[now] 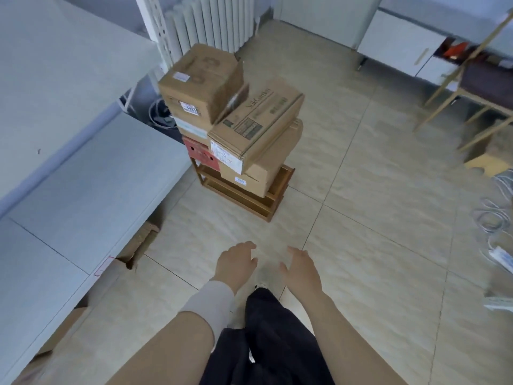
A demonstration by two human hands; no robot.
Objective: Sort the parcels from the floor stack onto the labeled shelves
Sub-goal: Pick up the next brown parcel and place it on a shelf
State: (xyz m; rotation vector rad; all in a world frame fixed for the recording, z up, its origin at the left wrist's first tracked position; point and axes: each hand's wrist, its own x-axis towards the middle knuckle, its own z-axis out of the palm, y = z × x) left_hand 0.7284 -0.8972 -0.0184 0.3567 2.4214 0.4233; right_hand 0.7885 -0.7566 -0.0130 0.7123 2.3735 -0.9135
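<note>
A stack of cardboard parcels stands on a low wooden stand point(244, 195) ahead of me on the tiled floor. The top brown box point(202, 81) carries white labels. A flatter printed box point(258, 120) leans beside it, resting on a larger box point(255, 173). A red box point(197, 151) sits low at the stack's left. My left hand point(236, 266) and my right hand point(301, 269) hover side by side over the floor, short of the stack, both holding nothing with fingers apart. The grey shelf boards point(83, 176) run along my left.
A white radiator point(213, 20) stands behind the stack. A wooden chair frame point(472, 87) and white cabinets point(399, 48) are at the right. Loose cables point(494, 218) lie on the floor at far right. Flattened cardboard point(138, 243) pokes from under the shelves.
</note>
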